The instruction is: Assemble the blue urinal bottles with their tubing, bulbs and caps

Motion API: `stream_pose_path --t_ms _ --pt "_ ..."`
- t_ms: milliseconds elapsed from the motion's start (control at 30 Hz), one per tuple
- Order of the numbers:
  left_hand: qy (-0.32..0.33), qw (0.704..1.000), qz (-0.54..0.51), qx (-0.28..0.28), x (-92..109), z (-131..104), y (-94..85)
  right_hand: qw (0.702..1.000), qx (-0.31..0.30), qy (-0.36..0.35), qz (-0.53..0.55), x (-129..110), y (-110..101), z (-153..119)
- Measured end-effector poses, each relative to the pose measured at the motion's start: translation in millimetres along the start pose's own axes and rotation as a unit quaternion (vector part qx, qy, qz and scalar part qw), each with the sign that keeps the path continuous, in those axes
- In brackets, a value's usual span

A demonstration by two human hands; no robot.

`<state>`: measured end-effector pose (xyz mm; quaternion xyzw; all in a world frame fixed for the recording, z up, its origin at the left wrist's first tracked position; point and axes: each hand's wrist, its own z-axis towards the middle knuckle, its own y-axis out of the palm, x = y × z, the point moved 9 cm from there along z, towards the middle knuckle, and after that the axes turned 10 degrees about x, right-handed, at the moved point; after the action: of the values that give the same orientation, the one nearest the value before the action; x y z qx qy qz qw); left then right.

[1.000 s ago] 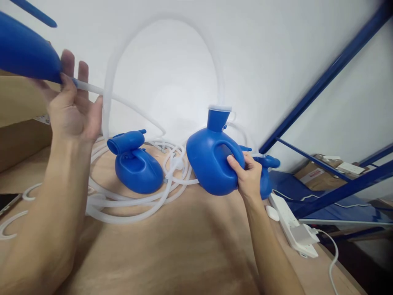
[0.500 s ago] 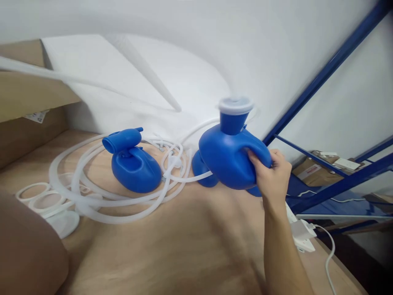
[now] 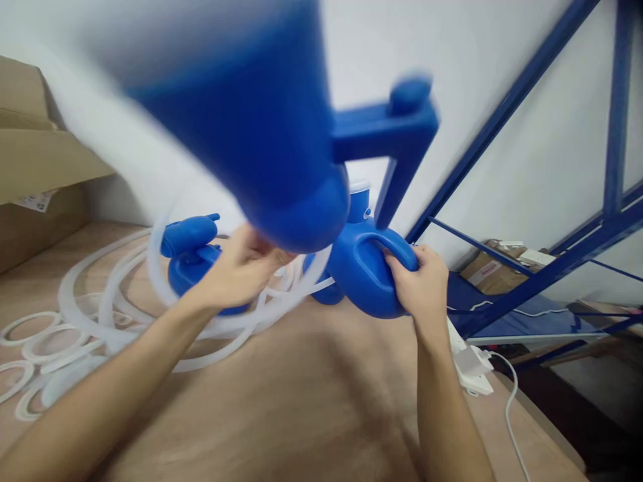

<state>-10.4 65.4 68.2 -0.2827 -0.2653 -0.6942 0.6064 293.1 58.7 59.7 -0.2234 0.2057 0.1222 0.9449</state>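
A large blue funnel-like piece (image 3: 261, 127) with an angled arm looms blurred and close to the camera. My left hand (image 3: 246, 264) is closed at its lower rounded end, fingers partly hidden behind it. In my right hand (image 3: 419, 274) is the loop handle of a blue jug (image 3: 364, 274), which has a white-rimmed neck and is tilted above the table. Coils of clear tubing (image 3: 195, 365) lie around a second blue jug (image 3: 188, 268) with a blue piece (image 3: 191, 234) on top. Another blue object (image 3: 329, 291) is partly hidden behind the held jug.
White rings (image 3: 50, 345) lie at the left of the wooden table (image 3: 301, 402). Behind them is a cardboard box (image 3: 45, 214). At the right are a blue metal rack (image 3: 512, 294) and a power strip (image 3: 472, 375) with a white cable.
My left hand has come into view with the large blue piece. My right hand still holds the jug, now slightly further left in the picture. The whole view has shifted a little.
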Motion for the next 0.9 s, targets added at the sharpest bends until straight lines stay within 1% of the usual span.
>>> stream_pose_path --t_ms 100,167,233,300,333,433,467,533,633,733,800,900 --pt "-0.021 0.996 -0.050 -0.066 -18.0 -2.9 30.0 0.998 0.020 -0.044 -0.044 -19.3 -2.0 -9.5" --pt "-0.040 0.994 -0.038 -0.094 -29.0 -6.2 41.9 0.994 0.027 -0.080 -0.071 -36.4 -4.2 -18.3" --pt "-0.056 0.992 -0.016 -0.109 -38.1 -11.2 49.6 0.987 0.030 -0.131 -0.084 -56.8 -5.7 -28.5" --pt "-0.060 0.993 0.005 -0.100 -43.7 -16.3 53.2 0.980 0.030 -0.177 -0.090 -75.0 -6.2 -38.5" --pt "-0.057 0.995 0.018 -0.086 -45.7 -18.4 53.6 0.977 0.030 -0.191 -0.092 -81.7 -6.1 -42.7" --pt "-0.043 0.997 0.068 -0.023 -50.0 -23.1 50.6 0.973 0.016 -0.206 -0.098 -91.6 -3.4 -50.5" --pt "-0.041 0.996 0.079 -0.005 -51.0 -24.2 49.6 0.973 0.011 -0.208 -0.101 -92.3 -2.4 -51.6" --pt "-0.039 0.995 0.096 0.007 -51.8 -25.5 50.2 0.971 0.007 -0.212 -0.106 -90.5 -1.6 -50.7" --pt "0.003 0.989 0.144 -0.025 -41.6 -25.3 55.8 0.975 0.020 -0.196 -0.102 -76.3 -5.6 -40.2" --pt "0.051 0.973 0.219 -0.053 -26.8 -24.2 58.1 0.980 0.044 -0.174 -0.081 -57.6 -12.5 -25.6" --pt "0.040 0.968 0.238 -0.066 -24.3 -23.4 57.6 0.982 0.062 -0.161 -0.073 -46.8 -17.2 -17.5" --pt "-0.005 0.973 0.209 -0.097 -28.5 -24.3 59.4 0.985 0.075 -0.139 -0.073 -30.4 -21.1 -7.9"
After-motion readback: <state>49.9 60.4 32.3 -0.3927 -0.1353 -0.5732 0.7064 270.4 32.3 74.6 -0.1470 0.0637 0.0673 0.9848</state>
